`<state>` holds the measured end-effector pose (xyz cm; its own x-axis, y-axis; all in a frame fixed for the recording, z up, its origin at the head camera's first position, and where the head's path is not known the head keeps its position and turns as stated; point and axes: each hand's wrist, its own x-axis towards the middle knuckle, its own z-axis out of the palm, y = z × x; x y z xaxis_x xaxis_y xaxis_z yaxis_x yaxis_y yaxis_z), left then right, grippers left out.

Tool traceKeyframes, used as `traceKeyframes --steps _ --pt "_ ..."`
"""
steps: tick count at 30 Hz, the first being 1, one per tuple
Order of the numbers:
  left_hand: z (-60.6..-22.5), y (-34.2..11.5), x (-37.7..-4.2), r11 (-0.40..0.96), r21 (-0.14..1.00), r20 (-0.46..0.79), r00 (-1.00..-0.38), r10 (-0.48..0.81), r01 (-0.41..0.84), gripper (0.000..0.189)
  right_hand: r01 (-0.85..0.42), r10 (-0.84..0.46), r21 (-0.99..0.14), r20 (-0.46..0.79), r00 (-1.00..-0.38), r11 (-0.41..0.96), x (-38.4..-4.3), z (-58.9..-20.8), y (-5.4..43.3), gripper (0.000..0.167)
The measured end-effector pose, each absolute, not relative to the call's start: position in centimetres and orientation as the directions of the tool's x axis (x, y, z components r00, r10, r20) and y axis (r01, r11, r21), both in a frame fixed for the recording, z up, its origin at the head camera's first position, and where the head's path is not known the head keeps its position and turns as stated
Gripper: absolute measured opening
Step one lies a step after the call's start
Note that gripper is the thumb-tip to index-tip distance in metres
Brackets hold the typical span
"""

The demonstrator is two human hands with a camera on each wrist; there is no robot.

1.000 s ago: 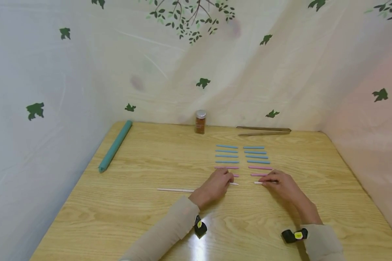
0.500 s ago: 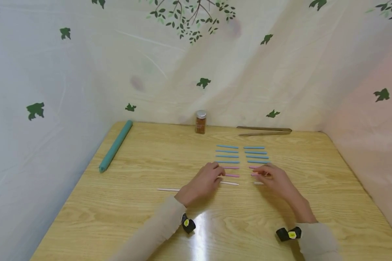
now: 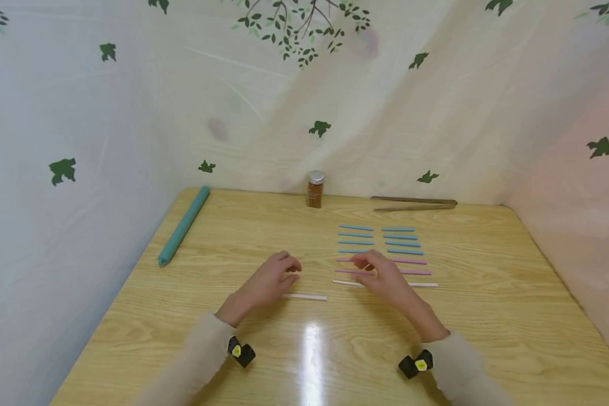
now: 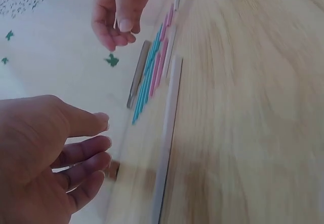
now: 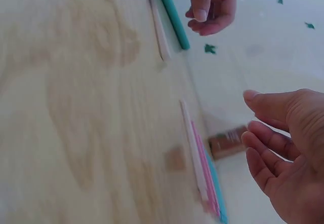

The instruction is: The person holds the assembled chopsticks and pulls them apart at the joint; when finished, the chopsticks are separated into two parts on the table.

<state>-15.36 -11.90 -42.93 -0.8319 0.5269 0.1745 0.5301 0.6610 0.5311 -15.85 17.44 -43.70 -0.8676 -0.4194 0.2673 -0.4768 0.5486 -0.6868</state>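
Observation:
My left hand [image 3: 270, 277] hovers over the left part of a longer white stick [image 3: 309, 297], fingers loosely bent with nothing between them. That stick's left part is hidden in the head view but shows in the left wrist view. My right hand [image 3: 385, 277] hangs relaxed over the left column of short sticks, holding nothing. Two columns of sticks lie side by side: several blue sticks [image 3: 403, 244] at the back, then pink sticks [image 3: 416, 273], then a white stick [image 3: 423, 285] at the front right and another white stick [image 3: 346, 283] at the front left.
A green roll [image 3: 184, 226] lies slanted along the table's left edge. At the back stand a silver-lidded spice jar [image 3: 314, 190] and, to its right, wooden tongs [image 3: 416, 202] lying flat. Printed cloth [image 3: 264, 124] encloses the wooden table [image 3: 497, 316].
My left hand has let go of the front left white stick and moved left to the longer stick. My right hand has released the front right white stick and moved left.

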Motion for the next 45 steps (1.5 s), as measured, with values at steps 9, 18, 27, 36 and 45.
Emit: traceKeyframes --steps 9,18,27,36,45 --pt "-43.6 -17.4 -14.3 0.650 0.565 0.118 -0.829 0.546 0.509 0.022 -0.489 -0.514 -0.735 0.222 -0.828 0.470 -15.0 -44.1 12.9 0.036" --pt "-44.6 -18.8 -14.1 0.654 0.514 0.090 -0.793 0.602 0.555 0.018 -0.493 -0.615 -0.699 0.097 -0.782 0.517 -14.1 -44.5 10.7 0.032" --pt "-45.3 -18.0 -14.0 0.642 0.503 0.128 -0.784 0.608 0.580 0.006 -0.540 -0.640 -0.604 0.064 -0.766 0.586 -13.6 -45.4 9.7 0.018" --pt "-45.1 -17.3 -13.9 0.685 0.497 0.077 -0.813 0.577 0.533 0.005 -0.586 -0.654 -0.556 0.096 -0.750 0.590 -13.6 -45.2 9.7 0.005" --pt "-43.4 -16.1 -14.0 0.670 0.581 -0.051 -0.801 0.596 0.461 0.010 -0.550 -0.593 -0.566 0.129 -0.795 0.614 -13.4 -43.7 10.5 0.007"
